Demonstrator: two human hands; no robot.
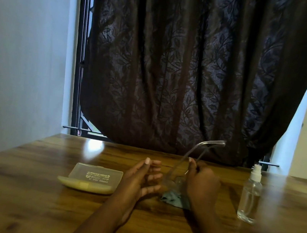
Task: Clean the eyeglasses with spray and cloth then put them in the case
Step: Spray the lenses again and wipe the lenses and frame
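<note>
My right hand (201, 182) grips clear-framed eyeglasses (183, 161) above the table, their temple arms pointing up and away toward the curtain. My left hand (143, 177) hovers just left of the glasses with fingers spread and holds nothing. A crumpled grey-green cloth (174, 198) lies on the table under the glasses, partly hidden by my right wrist. The translucent yellowish case (92, 179) lies open to the left of my left hand. A clear spray bottle (250, 196) with a white nozzle stands upright to the right.
The wooden table (15, 195) runs up to a window with a dark patterned curtain (195, 72) and a black metal grille (78, 64). White walls close in on both sides.
</note>
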